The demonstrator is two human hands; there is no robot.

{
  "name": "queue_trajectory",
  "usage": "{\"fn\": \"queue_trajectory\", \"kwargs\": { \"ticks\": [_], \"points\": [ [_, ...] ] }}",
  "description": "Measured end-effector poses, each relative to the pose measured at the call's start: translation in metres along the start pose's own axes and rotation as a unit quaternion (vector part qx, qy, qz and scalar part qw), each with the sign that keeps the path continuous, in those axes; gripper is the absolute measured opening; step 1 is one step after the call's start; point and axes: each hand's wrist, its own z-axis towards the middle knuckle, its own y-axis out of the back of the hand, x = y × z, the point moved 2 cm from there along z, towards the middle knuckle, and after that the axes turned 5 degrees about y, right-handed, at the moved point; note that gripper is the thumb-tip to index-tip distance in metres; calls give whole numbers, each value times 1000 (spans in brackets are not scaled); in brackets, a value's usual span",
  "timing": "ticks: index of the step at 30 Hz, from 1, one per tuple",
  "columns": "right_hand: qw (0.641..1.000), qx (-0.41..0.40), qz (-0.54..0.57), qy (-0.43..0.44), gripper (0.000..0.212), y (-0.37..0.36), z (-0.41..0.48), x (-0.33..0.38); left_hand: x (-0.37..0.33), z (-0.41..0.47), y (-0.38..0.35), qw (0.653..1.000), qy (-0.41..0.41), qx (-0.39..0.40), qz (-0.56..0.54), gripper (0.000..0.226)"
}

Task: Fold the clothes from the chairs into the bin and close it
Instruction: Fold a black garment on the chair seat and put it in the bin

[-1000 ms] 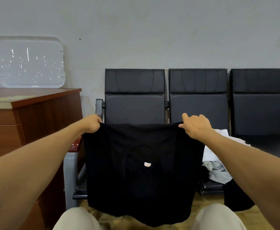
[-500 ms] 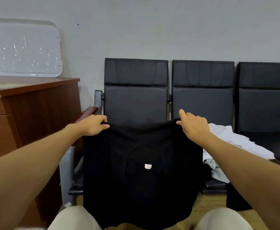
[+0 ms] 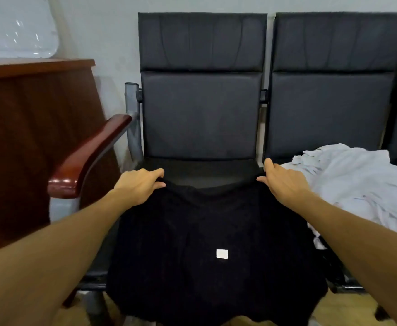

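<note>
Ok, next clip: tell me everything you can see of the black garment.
The black garment is dark, matte, soft-looking fabric, spread fairly flat, with a small white label near its middle. Its upper part lies on the seat of the black chair, and the lower part hangs over the seat's front edge. The left hand and right hand each pinch an upper corner. White clothes lie beside it. Whether they touch it is unclear.

Bare left hand (image 3: 138, 184) on a bare left forearm (image 3: 51, 250); bare right hand (image 3: 284, 182) on a bare right forearm (image 3: 362, 243); both uncovered up to the edge of view.
</note>
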Motion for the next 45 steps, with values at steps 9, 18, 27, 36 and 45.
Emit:
{"fn": "queue_trajectory", "kwargs": {
  "ticks": [9, 18, 27, 36, 45],
  "points": [
    [1000, -4, 19, 7, 39, -93, 89, 4, 10, 94, -80, 999, 20, -24, 25, 32],
    [998, -64, 21, -1, 42, -164, 164, -3, 31, 166, -132, 993, 59, -101, -13, 31],
    [999, 1, 49, 23, 44, -136, 110, 26, 19, 108, -118, 973, 138, -41, -178, 43],
    [943, 193, 213, 168, 31, -47, -27, 58, -64, -27, -70, 955, -50, 159, -245, 31],
    [888, 286, 303, 195, 26, -16, -112, 62, -116, -122, -40, 937, -161, 267, -160, 42]
  ]
}}
